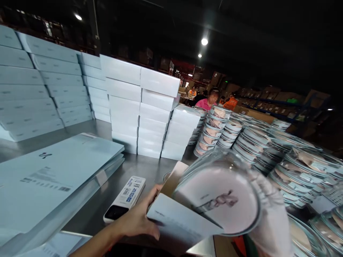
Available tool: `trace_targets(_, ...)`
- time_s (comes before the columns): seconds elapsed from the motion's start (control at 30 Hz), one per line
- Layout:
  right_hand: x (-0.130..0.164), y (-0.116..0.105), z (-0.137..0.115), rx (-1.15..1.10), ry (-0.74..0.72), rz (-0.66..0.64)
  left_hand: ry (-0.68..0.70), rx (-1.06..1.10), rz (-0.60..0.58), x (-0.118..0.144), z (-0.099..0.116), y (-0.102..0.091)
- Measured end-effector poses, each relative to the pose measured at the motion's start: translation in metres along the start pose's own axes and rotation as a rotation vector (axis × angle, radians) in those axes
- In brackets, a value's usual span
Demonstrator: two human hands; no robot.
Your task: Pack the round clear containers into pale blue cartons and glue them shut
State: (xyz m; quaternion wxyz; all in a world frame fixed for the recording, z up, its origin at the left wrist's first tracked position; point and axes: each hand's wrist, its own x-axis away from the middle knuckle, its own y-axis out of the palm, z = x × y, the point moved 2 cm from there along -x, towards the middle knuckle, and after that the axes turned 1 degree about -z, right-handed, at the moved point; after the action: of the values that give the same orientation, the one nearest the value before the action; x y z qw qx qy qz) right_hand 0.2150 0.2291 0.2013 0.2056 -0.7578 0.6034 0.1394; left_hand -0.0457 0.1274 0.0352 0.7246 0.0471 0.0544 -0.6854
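Observation:
My left hand [138, 217] grips the near left side of a white cardboard box [184, 221], its thumb and fingers around the edge. This box is tilted, with its open end up and a brown inner wall showing. Partly inside the opening is a round clear-wrapped pack [227, 200], with a teal rim and a pale face printed with a small figure. At the pack's right edge is my right hand [264, 192], pale and blurred, apparently covered, with the fingers curled against the wrap. How deep the pack sits in the box is hidden.
White boxes [152, 110] stand stacked at the back and left. Flat white box blanks [61, 175] lie at the left, beside a white device [127, 196] with blue lettering. Similar round packs [297, 171] form stacks at the right. A person in pink [205, 103] is behind them.

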Motion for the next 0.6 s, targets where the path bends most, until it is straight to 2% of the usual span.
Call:
trace_targets(0.1,0.030,0.016,0.022,0.019,-0.093,-0.121,-0.014,0.012,0.051,0.005,-0.007,0.000)
trace_targets(0.17,0.046,0.020,0.045,0.027,-0.135,-0.060,-0.022,0.028,0.078,0.009,-0.014,0.000)
trace_targets(0.23,0.061,0.029,0.067,-0.059,-0.172,0.009,-0.024,0.038,0.109,0.015,-0.019,0.001)
trace_targets(0.3,0.078,0.047,0.080,-0.180,-0.190,-0.016,0.002,0.042,0.163,0.022,-0.021,0.003)
trace_targets(0.4,0.102,0.079,0.088,-0.233,-0.067,-0.122,0.214,0.020,0.236,0.032,-0.013,0.006)
trace_targets(0.47,0.112,0.092,0.089,-0.182,0.007,-0.120,0.354,-0.043,0.252,0.036,-0.006,0.011)
trace_targets(0.53,0.115,0.094,0.088,-0.066,0.064,-0.037,0.349,-0.122,0.317,0.036,-0.003,0.015)
trace_targets(0.6,0.109,0.088,0.089,0.068,0.099,0.019,0.308,-0.138,0.455,0.033,-0.002,0.016)
